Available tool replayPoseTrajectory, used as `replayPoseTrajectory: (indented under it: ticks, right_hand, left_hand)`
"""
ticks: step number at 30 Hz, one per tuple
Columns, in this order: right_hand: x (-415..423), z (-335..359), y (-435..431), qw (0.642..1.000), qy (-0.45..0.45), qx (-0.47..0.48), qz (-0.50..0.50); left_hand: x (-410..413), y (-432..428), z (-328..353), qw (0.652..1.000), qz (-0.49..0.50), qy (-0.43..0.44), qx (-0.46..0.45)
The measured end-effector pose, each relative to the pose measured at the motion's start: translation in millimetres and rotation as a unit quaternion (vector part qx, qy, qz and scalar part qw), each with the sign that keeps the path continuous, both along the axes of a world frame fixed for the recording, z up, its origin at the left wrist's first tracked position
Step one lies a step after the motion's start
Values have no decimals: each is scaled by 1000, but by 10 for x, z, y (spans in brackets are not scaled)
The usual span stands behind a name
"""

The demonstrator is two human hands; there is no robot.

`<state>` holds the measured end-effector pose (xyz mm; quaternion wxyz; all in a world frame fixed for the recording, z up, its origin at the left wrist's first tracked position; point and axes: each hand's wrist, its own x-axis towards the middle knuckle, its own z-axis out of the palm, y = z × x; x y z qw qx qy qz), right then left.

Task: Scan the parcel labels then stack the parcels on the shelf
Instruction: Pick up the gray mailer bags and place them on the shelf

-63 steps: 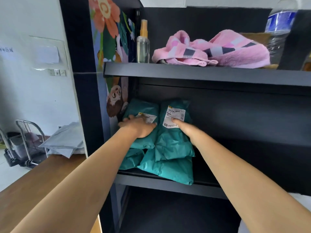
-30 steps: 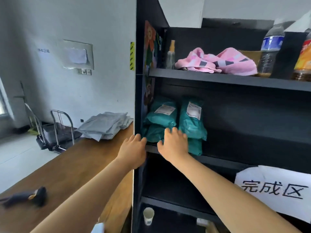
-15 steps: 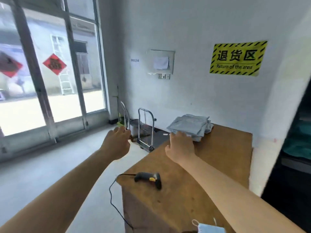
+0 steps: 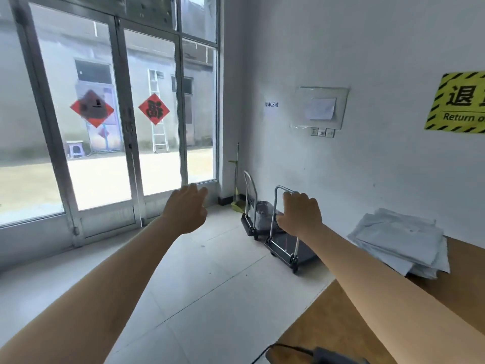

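Note:
Both of my arms reach forward in mid-air over the tiled floor. My left hand (image 4: 186,210) hangs with relaxed fingers and holds nothing. My right hand (image 4: 299,215) is also empty, fingers loosely curled downward. A pile of grey-white parcels (image 4: 399,241) lies on the wooden table (image 4: 338,327) at the right, beyond my right forearm. The dark handheld scanner (image 4: 330,357) with its cable shows at the table's near corner, cut off by the bottom edge. The shelf and the teal parcels are out of view.
Two folding hand trolleys (image 4: 284,244) stand on the floor by the white wall, with a broom (image 4: 237,179) in the corner. Glass doors (image 4: 126,122) fill the left. A yellow "Return" sign (image 4: 459,103) hangs on the wall at right.
My hands left the teal parcels on the shelf and came away empty. The view has swung left from the shelf, past the table, toward the glass doors.

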<state>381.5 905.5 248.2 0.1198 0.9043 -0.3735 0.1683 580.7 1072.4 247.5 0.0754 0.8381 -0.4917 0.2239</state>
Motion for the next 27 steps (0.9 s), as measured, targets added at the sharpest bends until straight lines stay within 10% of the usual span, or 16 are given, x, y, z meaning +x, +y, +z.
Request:
replayPoseTrajectory:
  ticks: [17, 27]
  right_hand:
    - [2195, -114, -2483, 992, 15, 41, -115]
    - [1607, -525, -3488, 909, -28, 173, -378]
  left_hand:
    - [2494, -3148, 175, 987, -134, 67, 64]
    - [1988, -5446, -307, 877, -438, 79, 179]
